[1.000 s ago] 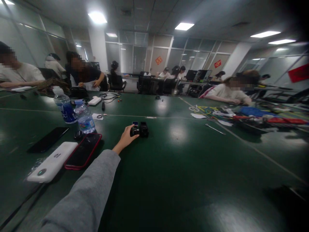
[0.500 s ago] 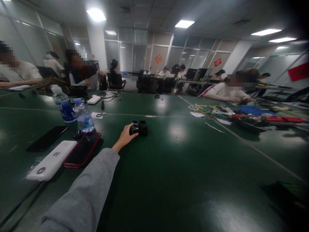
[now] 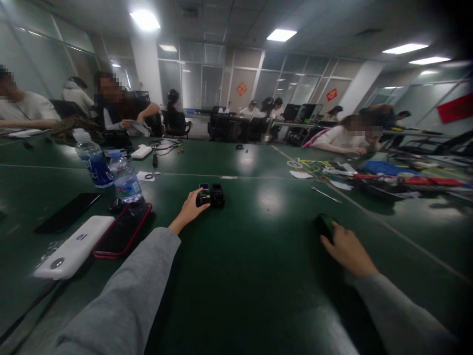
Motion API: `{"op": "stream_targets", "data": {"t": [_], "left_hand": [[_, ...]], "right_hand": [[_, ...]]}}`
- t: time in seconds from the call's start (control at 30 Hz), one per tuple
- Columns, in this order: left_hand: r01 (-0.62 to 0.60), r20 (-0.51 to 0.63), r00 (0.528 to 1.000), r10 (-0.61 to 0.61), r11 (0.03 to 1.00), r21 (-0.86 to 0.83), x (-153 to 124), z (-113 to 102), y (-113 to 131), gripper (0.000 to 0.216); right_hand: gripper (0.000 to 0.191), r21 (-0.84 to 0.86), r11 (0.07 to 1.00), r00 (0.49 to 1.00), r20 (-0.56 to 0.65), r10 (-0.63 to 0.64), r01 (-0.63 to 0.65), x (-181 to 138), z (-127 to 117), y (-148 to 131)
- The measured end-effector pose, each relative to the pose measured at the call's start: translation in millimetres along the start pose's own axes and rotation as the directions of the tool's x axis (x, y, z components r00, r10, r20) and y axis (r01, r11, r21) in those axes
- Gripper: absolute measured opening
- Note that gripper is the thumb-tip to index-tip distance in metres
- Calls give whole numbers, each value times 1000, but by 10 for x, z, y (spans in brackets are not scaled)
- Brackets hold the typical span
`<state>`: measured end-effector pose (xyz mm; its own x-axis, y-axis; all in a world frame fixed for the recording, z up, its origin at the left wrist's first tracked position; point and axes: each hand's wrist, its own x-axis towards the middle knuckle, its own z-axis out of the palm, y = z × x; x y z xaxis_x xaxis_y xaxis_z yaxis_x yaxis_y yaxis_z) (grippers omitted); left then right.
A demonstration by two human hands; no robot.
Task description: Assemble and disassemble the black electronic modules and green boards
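Note:
My left hand reaches over the green table, thumb and fingers closed around a small black device. That device has a rounded, lens-like part and a small bluish panel at its top. Just to its right stands a black boxy piece, close beside it. On the right side, my right hand grips a dark, partly greenish object over the table. Motion smears this object, so its kind and whether it touches the tabletop cannot be made out.
Left on the table are a white power bank, a red-edged phone, a black phone and two bottles. A wrench lies at right, before a heap of cables and tools. Several people sit beyond.
My right hand has come into view from the lower right with the dark object. My left hand stays on the small black device. The view has shifted slightly.

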<state>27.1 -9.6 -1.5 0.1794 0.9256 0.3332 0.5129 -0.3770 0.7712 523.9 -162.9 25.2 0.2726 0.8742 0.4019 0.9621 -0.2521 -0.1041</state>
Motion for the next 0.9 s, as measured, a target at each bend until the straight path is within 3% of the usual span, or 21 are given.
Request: {"op": "stream_targets", "data": {"t": [0.1,0.2,0.3,0.43,0.63,0.9], "left_hand": [[-6,9,1000,7,1000,-14,7,-1,-6,71],[1,18,1000,0,1000,-22,6,-8,9,70],[9,15,1000,-9,1000,-12,0,-11,33,71],[2,5,1000,-2,1000,-5,-5,-8,52,71],[0,5,1000,0,1000,-28,-4,-10,58,70],[-20,-4,1000,20,1000,-17,14,1,28,71]], "right_hand": [[52,28,986,986,10,-167,166,318,330,-1006],[50,174,940,954,-122,-275,293,463,561,-2009],[51,301,869,917,-204,-342,392,472,703,-2558],[56,375,793,877,-170,-450,480,445,778,-2619],[51,444,759,875,-151,-461,476,438,716,-2565],[49,391,812,900,-140,-413,433,404,656,-2626]]}}
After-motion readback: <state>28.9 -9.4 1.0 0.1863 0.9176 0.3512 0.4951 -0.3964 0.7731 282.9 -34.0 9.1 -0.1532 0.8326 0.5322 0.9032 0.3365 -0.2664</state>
